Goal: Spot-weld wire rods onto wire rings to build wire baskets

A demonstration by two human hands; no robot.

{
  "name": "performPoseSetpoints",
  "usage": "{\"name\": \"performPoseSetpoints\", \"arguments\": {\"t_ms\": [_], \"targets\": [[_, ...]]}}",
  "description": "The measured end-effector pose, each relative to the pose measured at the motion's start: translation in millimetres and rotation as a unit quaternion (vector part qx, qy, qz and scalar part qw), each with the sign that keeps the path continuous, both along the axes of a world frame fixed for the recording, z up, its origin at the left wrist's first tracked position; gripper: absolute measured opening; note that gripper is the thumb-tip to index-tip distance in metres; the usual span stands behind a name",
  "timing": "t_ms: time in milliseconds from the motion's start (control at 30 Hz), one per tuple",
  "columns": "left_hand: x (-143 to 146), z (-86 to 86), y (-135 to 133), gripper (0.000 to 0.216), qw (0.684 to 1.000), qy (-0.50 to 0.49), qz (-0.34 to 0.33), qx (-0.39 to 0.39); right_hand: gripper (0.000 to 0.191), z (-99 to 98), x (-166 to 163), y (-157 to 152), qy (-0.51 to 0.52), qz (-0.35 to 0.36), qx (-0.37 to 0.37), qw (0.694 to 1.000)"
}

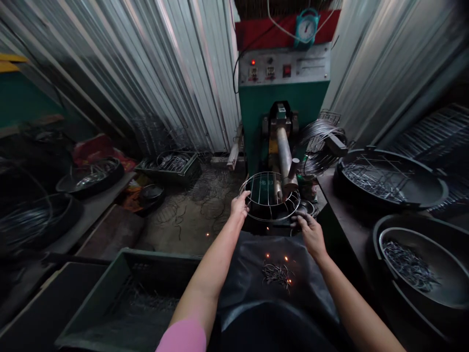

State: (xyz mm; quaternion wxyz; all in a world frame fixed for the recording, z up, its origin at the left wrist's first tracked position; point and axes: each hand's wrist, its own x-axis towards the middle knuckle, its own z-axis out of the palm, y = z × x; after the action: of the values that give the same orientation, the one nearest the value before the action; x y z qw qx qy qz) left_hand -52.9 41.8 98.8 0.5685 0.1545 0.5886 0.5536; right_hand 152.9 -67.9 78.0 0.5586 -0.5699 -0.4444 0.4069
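A round wire rack [260, 203], made of two hoops joined by short wires with straight bars across, sits at the metal tips of a green spot welder [252, 117]. My left hand [240, 209] is closed on its left rim. Close to the right rim, my right hand [310, 231] has its fingers pinched together; whatever lies between them is too small to make out. The welder's thick cylindrical arm [285, 151] reaches down over the rack. Short bent wires [276, 275] lie on the dark apron [249, 298] over my lap, with glowing sparks around them.
Right, a bench holds a black pan [436, 188] of wire pieces and a basin [454, 288] with short wires. A wire coil [322, 139] sits beside the welder. Left are a green crate [86, 318] and a smaller wire-filled crate [183, 173]. Loose wire shapes litter the floor.
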Motion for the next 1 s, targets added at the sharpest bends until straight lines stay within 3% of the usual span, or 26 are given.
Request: {"name": "performPoseSetpoints", "arguments": {"t_ms": [133,267,400,533,600,700,800,900,1000], "targets": [[0,-0.6,-5,0.033,1.000,-0.008,0.019,-0.024,0.044,-32.0,27,-19,-0.020,0.001,-0.071,0.997],[2,-2.0,-8,0.031,0.999,-0.014,0.021,-0.031,0.043,-63.3,45,-40,-0.132,0.044,-0.136,0.981],[2,-4.8,-12,0.031,0.999,-0.010,0.021,-0.040,0.038,-93.5,50,-68,-0.288,0.009,-0.118,0.950],[-11,-9.1,-13,0.038,0.997,-0.007,-0.040,-0.064,0.038,-110.6,51,-88,-0.371,0.038,-0.073,0.925],[-20,-10.0,-8,0.044,0.992,0.000,-0.086,-0.089,0.040,-111.6,49,-90,-0.394,0.055,-0.063,0.915],[-28,-9.4,3,0.042,0.982,0.019,-0.149,-0.115,0.040,-107.2,46,-83,-0.406,0.049,-0.108,0.906],[-26,-10.0,11,0.034,0.981,0.030,-0.160,-0.104,0.032,-100.1,47,-72,-0.386,0.021,-0.157,0.909],[-22,-12.0,11,0.034,0.983,-0.010,-0.158,-0.096,0.016,-88.3,51,-65,-0.306,0.019,-0.144,0.941],[-20,-12.5,5,0.034,0.985,-0.045,-0.148,-0.080,0.023,-65.6,52,-62,-0.163,0.052,-0.122,0.978]]}}
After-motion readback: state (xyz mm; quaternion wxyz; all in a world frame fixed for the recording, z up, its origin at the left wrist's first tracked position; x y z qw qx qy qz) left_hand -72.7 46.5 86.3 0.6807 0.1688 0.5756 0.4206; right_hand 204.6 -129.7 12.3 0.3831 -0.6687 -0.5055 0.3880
